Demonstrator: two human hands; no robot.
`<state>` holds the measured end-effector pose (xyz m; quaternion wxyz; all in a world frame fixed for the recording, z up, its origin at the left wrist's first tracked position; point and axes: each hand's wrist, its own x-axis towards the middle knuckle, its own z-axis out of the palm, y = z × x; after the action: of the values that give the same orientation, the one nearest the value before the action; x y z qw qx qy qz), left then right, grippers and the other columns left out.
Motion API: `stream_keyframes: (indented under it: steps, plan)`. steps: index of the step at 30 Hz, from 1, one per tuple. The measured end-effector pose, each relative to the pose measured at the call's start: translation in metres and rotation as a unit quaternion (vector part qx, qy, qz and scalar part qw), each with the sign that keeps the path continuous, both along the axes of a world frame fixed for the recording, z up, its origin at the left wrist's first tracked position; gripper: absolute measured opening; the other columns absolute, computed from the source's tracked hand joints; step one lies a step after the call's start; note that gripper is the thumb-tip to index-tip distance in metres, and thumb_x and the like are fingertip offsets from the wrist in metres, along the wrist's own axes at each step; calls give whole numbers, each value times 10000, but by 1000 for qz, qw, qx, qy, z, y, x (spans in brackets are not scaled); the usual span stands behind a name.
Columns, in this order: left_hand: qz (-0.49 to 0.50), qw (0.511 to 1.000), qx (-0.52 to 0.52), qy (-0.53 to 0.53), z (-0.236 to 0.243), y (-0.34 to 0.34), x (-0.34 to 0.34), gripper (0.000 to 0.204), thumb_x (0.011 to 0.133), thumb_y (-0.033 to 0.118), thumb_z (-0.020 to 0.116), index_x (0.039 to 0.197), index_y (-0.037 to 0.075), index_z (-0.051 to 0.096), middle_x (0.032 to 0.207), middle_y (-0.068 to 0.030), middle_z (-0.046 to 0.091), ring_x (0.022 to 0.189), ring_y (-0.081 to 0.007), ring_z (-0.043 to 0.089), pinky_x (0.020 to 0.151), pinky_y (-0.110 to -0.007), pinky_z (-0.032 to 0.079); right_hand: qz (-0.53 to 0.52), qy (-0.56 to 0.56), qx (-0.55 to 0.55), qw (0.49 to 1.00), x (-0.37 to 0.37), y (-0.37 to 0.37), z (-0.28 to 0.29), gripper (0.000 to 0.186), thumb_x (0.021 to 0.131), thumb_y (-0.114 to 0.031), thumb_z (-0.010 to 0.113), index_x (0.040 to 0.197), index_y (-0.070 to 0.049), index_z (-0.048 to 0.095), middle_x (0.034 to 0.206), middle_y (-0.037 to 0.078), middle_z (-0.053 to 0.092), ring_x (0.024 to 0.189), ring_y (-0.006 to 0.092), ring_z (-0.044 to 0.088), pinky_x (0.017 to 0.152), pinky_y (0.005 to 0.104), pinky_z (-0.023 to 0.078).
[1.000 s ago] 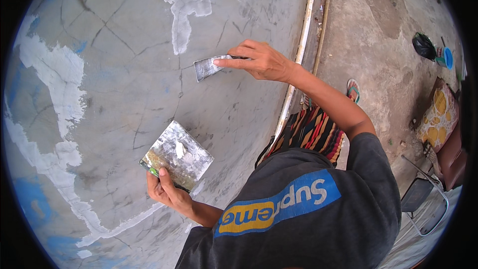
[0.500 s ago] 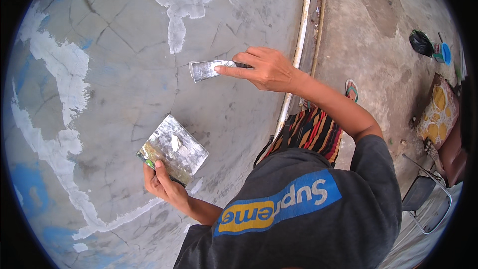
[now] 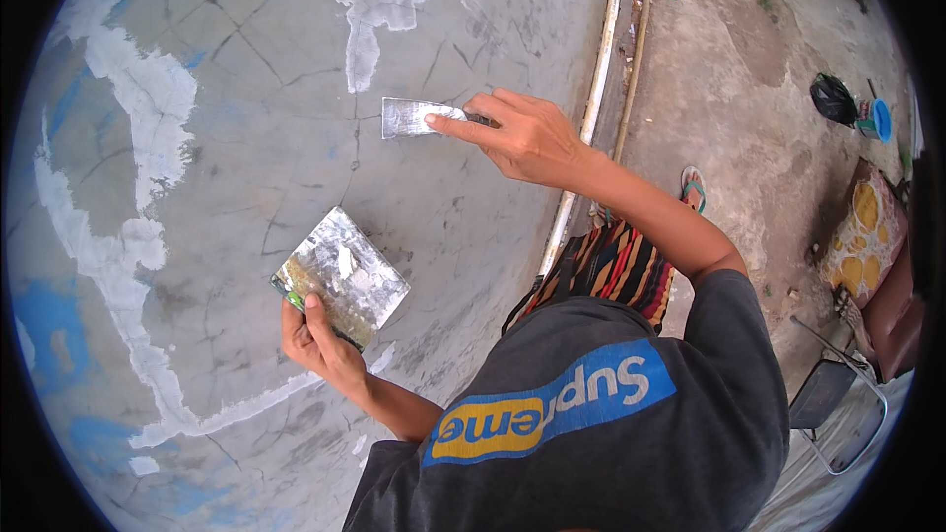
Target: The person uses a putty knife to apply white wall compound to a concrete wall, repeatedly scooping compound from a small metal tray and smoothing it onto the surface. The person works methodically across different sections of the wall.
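My right hand (image 3: pixel 532 138) grips a putty knife (image 3: pixel 412 119), its index finger stretched along the smeared metal blade. The blade lies at or just off the grey wall (image 3: pixel 266 167), beside a dark crack and below a branching patch of white filler (image 3: pixel 367 25); contact cannot be made out. Lower left, my left hand (image 3: pixel 330 345) is closed on a wide scraper (image 3: pixel 345 271), thumb on top near a green part at its edge. White filler lies in a small lump on the scraper's smeared face.
More white filler strips (image 3: pixel 148 128) and blue paint marks (image 3: pixel 54 330) cover the wall's left side. A white pipe (image 3: pixel 596 69) runs along its edge. On the concrete floor at right are a black bag (image 3: pixel 834 99), a blue bucket (image 3: pixel 880 120), a patterned cushion (image 3: pixel 863 236) and a metal-framed chair (image 3: pixel 826 394).
The putty knife has risen slightly and its blade has turned, with the far edge now more upright. The left hand and scraper have shifted a little upward. The whole view has moved slightly.
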<state>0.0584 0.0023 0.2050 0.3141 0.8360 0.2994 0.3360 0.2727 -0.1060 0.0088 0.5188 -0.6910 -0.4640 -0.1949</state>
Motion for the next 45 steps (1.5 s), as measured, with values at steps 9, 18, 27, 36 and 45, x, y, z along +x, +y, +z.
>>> stream_keyframes:
  steps: [9, 18, 27, 36, 45]
  plan:
    - [-6, 1000, 5, -1, 0, 2, -2, 175, 972, 110, 553, 973, -54, 614, 798, -13, 594, 703, -56, 484, 625, -204, 362, 35, -58, -13, 998, 37, 5, -47, 630, 784, 33, 632, 1326, -288, 617, 906, -13, 591, 733, 160, 512, 574, 295, 463]
    - [8, 1000, 24, -5, -2, 0, 0, 183, 967, 102, 553, 995, -63, 626, 785, 3, 579, 691, -50, 434, 608, -206, 307, 103, -236, 21, 966, 92, 27, 16, 747, 771, 61, 592, 1410, -321, 530, 943, -30, 572, 841, 181, 519, 872, 325, 452]
    - [19, 1000, 23, 7, 0, -2, 0, 200, 968, 116, 554, 998, -67, 628, 780, 4, 573, 682, -47, 420, 599, -206, 302, 46, -203, -18, 978, 113, 5, -12, 737, 798, 74, 579, 1401, -347, 533, 954, -8, 577, 872, 192, 540, 849, 344, 461]
    - [13, 999, 40, 13, -2, 4, -4, 200, 967, 127, 555, 963, -60, 626, 765, 7, 564, 655, -46, 405, 575, -210, 283, 57, -129, 13, 990, 79, 31, -33, 749, 778, 89, 595, 1396, -332, 543, 963, -3, 581, 858, 191, 532, 837, 349, 454]
    - [1, 999, 19, -26, -6, 1, -1, 191, 965, 119, 558, 956, -60, 624, 731, 23, 538, 649, -40, 387, 565, -216, 266, 28, 22, 3, 999, -8, 4, 17, 653, 767, 64, 638, 1343, -241, 609, 906, 55, 588, 702, 183, 561, 530, 308, 482]
